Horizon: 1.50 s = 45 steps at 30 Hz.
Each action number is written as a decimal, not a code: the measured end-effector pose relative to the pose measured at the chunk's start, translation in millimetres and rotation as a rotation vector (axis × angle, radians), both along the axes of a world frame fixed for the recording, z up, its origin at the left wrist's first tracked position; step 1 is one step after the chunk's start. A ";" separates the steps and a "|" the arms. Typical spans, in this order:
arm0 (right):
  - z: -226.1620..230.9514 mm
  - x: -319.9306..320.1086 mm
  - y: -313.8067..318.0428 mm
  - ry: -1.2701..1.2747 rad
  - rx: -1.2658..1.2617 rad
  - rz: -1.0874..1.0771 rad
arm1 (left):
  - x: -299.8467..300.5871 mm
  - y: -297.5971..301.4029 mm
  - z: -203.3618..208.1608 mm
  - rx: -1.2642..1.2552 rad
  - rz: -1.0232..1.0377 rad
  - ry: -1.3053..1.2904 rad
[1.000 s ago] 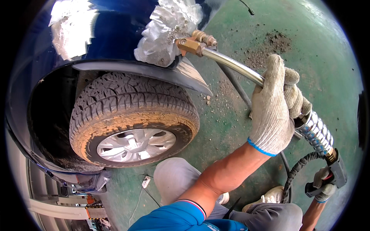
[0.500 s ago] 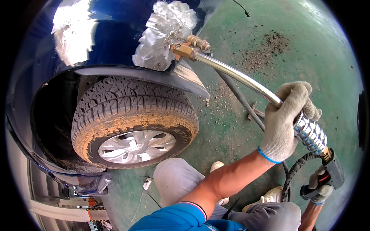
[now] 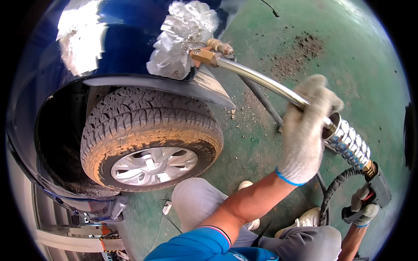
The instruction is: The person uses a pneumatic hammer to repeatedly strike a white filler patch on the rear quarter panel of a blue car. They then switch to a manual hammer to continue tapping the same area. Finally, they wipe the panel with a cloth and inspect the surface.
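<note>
The left hand (image 3: 305, 135), in a white knit glove with a blue cuff, had its fingers clamped round the polished metal lance (image 3: 261, 80) just ahead of its ribbed chrome grip (image 3: 350, 145), while the gloved right hand (image 3: 363, 208) low at the right had its fingers closed on the black trigger handle (image 3: 378, 190), from which a black braided hose (image 3: 331, 195) curled down. The lance ran up and to the left to a brass nozzle (image 3: 204, 55), which sat just off the glossy dark-blue car body (image 3: 126, 48) above the wheel arch, throwing a white fan of spray (image 3: 183, 37) onto the panel. To do this well, I judged, the forward hand should steer the tip in steady overlapping passes and hold it a constant way off the paint, while the rear hand braced the kick. Below, the chunky-treaded tyre (image 3: 148, 130) was caked with tan mud round a silver spoked rim (image 3: 152, 165); the green floor (image 3: 348, 56) was wet, with scattered grit.
</note>
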State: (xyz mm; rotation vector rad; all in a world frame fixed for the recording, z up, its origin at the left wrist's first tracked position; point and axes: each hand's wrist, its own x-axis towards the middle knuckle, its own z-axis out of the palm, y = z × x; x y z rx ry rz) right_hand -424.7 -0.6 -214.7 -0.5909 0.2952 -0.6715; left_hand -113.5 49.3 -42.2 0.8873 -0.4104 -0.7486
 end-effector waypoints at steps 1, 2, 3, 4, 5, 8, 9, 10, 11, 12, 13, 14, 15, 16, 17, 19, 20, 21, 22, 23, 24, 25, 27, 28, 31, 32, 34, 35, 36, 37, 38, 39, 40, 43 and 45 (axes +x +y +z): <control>0.8 -0.2 -1.0 -0.008 -0.005 0.000 | 2.0 5.6 11.3 -0.010 0.029 0.110; 1.0 -0.2 -2.8 -0.013 -0.013 -0.001 | 6.3 3.9 12.4 -0.092 -0.055 0.227; 1.3 -1.3 -3.5 -0.012 -0.032 0.003 | 11.1 -0.9 13.9 -0.074 -0.118 0.291; -3.2 -7.4 -1.7 0.061 -0.096 -0.068 | 15.5 -5.8 15.0 -0.056 -0.182 0.356; -6.4 -10.0 0.7 0.136 -0.158 -0.133 | 19.4 -6.9 15.3 -0.180 -0.251 0.363; -17.2 -13.4 1.6 0.642 -0.504 -0.533 | 27.9 -11.9 2.0 -0.560 -0.434 0.253; -19.6 -16.1 1.3 0.858 -0.647 -0.700 | 33.4 -15.3 -3.3 -0.708 -0.558 0.236; -34.9 -37.8 -3.6 0.962 -0.874 -0.730 | 37.4 -17.2 -6.6 -0.854 -0.684 0.215; -33.7 -43.8 -5.2 1.068 -1.092 -0.786 | 36.9 -15.3 -4.7 -0.798 -0.636 0.226; -31.6 -51.1 -2.0 0.946 -0.997 -0.657 | 34.9 -12.3 -1.8 -0.740 -0.587 0.234; -30.2 -56.2 0.5 0.834 -0.888 -0.538 | 32.6 -8.6 2.7 -0.681 -0.539 0.240; -13.0 -44.1 0.1 0.603 -0.734 -0.416 | 26.5 -6.5 6.8 -0.484 -0.437 0.287; 3.2 -31.3 -0.8 0.374 -0.526 -0.297 | 14.3 -5.4 17.8 -0.255 -0.240 0.417; 18.5 -17.3 -1.5 0.194 -0.313 -0.189 | 3.4 -3.7 26.9 -0.021 -0.041 0.527; 17.7 -13.4 -4.5 0.148 -0.275 -0.139 | 2.8 0.0 23.2 -0.029 -0.033 0.530; 10.2 -13.8 -3.7 0.102 -0.221 -0.078 | 7.1 5.2 19.9 -0.024 -0.047 0.443; 6.7 -11.2 -3.5 0.084 -0.196 -0.051 | 9.4 8.6 18.2 -0.013 -0.050 0.408; 4.5 -9.4 -2.8 0.086 -0.187 -0.045 | 12.7 9.3 17.7 -0.009 -0.059 0.405; 3.6 -8.2 -1.2 0.088 -0.175 -0.046 | 14.2 9.6 17.0 0.001 -0.058 0.415; 2.4 -5.5 -0.7 0.083 -0.166 -0.049 | 14.6 7.9 18.3 0.007 -0.057 0.417; 2.5 -2.9 0.5 0.077 -0.153 -0.058 | 15.0 6.3 19.4 0.012 -0.058 0.420; 2.6 -0.8 0.8 0.072 -0.141 -0.068 | 17.4 6.0 16.7 -0.008 -0.073 0.377; 0.8 2.4 0.7 0.060 -0.135 -0.061 | 17.7 4.4 18.2 -0.020 -0.037 0.401; -0.1 2.8 0.7 0.056 -0.133 -0.060 | 17.5 3.2 19.2 -0.025 -0.019 0.412; -3.2 2.3 2.0 0.043 -0.125 -0.058 | 16.7 3.4 21.0 -0.028 -0.024 0.420; -2.8 2.4 1.9 0.045 -0.123 -0.056 | 17.1 3.2 20.0 -0.025 -0.028 0.414; -2.6 2.9 1.6 0.047 -0.118 -0.054 | 18.0 2.4 17.5 -0.017 -0.037 0.403; -2.7 3.2 1.4 0.048 -0.117 -0.053 | 18.3 2.4 17.8 -0.013 -0.032 0.408; -4.1 3.6 1.4 0.046 -0.115 -0.053 | 19.0 3.2 18.8 -0.009 -0.025 0.412; -5.1 3.6 1.6 0.043 -0.114 -0.054 | 19.4 3.7 19.3 -0.005 -0.019 0.417; -4.9 2.8 2.2 0.045 -0.114 -0.050 | 18.9 4.3 18.9 -0.001 -0.021 0.424; -4.6 3.2 2.7 0.041 -0.114 -0.046 | 19.0 5.2 19.6 0.002 -0.021 0.425; -5.2 4.6 2.7 0.035 -0.113 -0.043 | 19.8 5.8 20.2 0.005 -0.020 0.427; -6.4 4.5 2.6 0.028 -0.111 -0.039 | 22.5 6.6 13.1 0.002 -0.092 0.342; -6.5 4.5 3.3 0.028 -0.100 -0.032 | 23.9 7.3 11.4 -0.006 -0.105 0.334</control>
